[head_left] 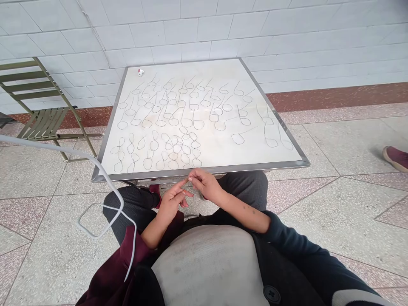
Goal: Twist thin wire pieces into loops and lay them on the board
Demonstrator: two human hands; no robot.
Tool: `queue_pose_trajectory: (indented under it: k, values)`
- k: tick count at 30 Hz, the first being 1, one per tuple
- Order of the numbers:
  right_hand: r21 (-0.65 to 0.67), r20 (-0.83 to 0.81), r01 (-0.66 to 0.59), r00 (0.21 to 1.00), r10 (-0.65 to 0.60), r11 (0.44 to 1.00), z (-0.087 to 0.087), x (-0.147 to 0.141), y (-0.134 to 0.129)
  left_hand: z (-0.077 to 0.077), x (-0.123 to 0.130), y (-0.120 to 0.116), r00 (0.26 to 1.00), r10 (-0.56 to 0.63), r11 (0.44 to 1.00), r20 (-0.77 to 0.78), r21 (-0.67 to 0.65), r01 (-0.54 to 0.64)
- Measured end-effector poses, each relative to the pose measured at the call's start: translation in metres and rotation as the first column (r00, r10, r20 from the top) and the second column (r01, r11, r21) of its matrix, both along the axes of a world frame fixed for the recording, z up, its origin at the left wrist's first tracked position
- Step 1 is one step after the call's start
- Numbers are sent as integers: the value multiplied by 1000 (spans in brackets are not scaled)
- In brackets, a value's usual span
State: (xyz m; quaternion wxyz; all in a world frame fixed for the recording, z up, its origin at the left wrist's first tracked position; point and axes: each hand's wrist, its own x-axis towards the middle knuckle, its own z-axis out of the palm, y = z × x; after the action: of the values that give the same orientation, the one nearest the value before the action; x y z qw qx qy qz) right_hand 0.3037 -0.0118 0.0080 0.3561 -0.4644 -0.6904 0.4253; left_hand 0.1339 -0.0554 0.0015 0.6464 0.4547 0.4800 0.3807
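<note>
Past the near edge of a white table, my two hands meet over my lap. My left hand point(172, 200) stretches its index finger toward the other hand, its fingers apart. The thumb and index finger of my right hand point(205, 185) pinch together at that fingertip. Whatever thin piece they may hold is too small to make out. Many thin dark wires lie on the white tabletop point(216, 151). Toward the back are single wire loops point(237, 139) with long straight tails; at the front left, wires bent into double loops point(154, 146) lie close together.
A small red-and-white object point(140, 72) sits at the table's far left corner. A green folding chair point(47, 117) stands to the left against the tiled wall point(197, 29). A grey cable point(105, 178) hangs at my left. Another person's shoe point(396, 158) shows at the right.
</note>
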Motion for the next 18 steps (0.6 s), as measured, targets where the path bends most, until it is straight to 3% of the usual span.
queue_pose_trajectory:
  k: [2, 12, 15, 18]
  values:
    - [-4, -21, -2, 1000, 2, 1000, 1, 1, 0, 0, 0, 0, 1000, -3, 1000, -6, 6, 3]
    - [228, 89, -24, 996, 3, 973, -2, 8, 3, 0, -1, 0, 998, 20, 1000, -60, 19, -19]
    - [292, 142, -32, 990, -10, 956, -1, 11, 2, -3, -2, 1, 991, 90, 996, -94, 35, -88]
    - [311, 125, 50, 988, -93, 949, 2, 10, -6, -6, -3, 1, 979, 174, 984, -109, 58, -169]
